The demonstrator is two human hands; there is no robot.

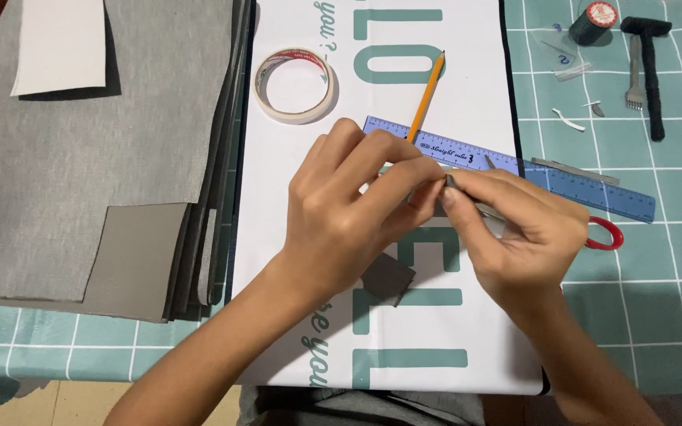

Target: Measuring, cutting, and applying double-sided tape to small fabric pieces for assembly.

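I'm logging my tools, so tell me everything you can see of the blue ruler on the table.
The blue ruler is a long, flat, translucent-looking plastic strip with fine graduation marks along its edges. It lies flat and slanted, running from the white printed sheet down-right onto the teal checked tablecloth. A yellow pencil lies across its upper-left end. Both the left hand and the right hand cover its middle.

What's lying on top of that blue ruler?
A yellow pencil lies across the blue ruler, and a thin grey metal strip rests on it further right. The left hand and right hand cover its middle, so anything there is hidden.
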